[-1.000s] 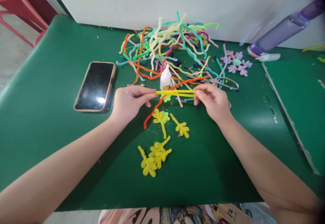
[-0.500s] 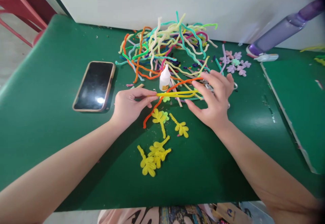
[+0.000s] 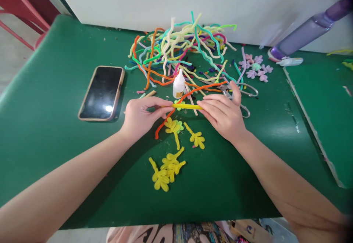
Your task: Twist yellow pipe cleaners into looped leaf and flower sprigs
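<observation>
A yellow pipe cleaner [image 3: 187, 106], doubled over, stretches level between my two hands above the table. One end is pinched between the thumb and fingers of my left hand [image 3: 145, 116]. My right hand [image 3: 224, 114] pinches the other end, its little finger raised. Just behind stands a small white glue bottle [image 3: 179, 85], and an orange pipe cleaner [image 3: 204, 88] runs slantwise beneath. Below my hands lie several yellow leaf-shaped pieces [image 3: 172, 165], one of them touching a light green flower shape [image 3: 179, 126]. Scissors [image 3: 245, 88] lie partly hidden behind my right hand.
A tangled heap of coloured pipe cleaners [image 3: 182, 44] fills the back of the green table [image 3: 55, 132]. On the left lies a phone [image 3: 102, 93]. At the right are a pink and purple flower cluster [image 3: 256, 67], a purple bottle [image 3: 303, 35] and a green board [image 3: 325, 114].
My right hand has moved left and closed on the yellow pipe cleaner, whose two strands now lie together. More of the scissors shows. My left hand has stayed nearly still.
</observation>
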Demonstrator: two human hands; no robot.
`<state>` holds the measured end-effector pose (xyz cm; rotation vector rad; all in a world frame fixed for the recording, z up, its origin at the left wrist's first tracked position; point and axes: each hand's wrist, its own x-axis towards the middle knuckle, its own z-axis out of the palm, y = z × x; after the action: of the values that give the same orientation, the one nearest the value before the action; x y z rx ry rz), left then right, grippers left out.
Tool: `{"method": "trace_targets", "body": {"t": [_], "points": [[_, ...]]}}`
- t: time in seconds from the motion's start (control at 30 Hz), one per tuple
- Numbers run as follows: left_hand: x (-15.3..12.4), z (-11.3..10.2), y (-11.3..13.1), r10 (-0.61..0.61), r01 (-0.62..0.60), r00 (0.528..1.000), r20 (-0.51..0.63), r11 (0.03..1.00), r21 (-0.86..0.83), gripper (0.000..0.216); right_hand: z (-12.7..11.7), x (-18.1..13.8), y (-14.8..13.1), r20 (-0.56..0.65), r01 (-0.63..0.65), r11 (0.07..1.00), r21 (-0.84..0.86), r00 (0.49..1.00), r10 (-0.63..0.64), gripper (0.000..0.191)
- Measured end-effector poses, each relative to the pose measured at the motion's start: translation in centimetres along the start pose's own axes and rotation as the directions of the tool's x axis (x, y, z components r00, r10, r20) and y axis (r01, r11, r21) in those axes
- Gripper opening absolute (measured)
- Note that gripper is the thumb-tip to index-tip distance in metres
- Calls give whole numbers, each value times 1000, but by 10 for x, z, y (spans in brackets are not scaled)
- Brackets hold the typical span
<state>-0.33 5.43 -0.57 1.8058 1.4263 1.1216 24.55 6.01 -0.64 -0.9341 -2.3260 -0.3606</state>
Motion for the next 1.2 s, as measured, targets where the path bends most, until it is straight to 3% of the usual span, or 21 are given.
{"method": "trace_targets", "body": {"t": [0.33, 0.53, 0.63, 0.77, 1.2], "points": [[0, 0, 0, -7, 7, 1000, 9, 999, -33, 12, 5, -7, 4, 31, -5, 992, 130, 1000, 1, 25], [0, 1, 2, -19, 20, 1000, 13, 997, -72, 14, 2, -7, 3, 36, 8, 994, 105, 999, -11, 21], [2, 1, 2, -48, 51, 999, 17, 976, -212, 20, 1, -8, 3, 22, 23, 994, 110, 999, -25, 20], [4, 0, 2, -69, 109, 992, 109, 899, -425, 23, 2, -9, 3, 28, 34, 992, 120, 999, -38, 19], [6, 1, -1, -121, 132, 991, 55, 923, -361, 6, 2, -10, 1, 122, 0, 981, 192, 992, -24, 18]]}}
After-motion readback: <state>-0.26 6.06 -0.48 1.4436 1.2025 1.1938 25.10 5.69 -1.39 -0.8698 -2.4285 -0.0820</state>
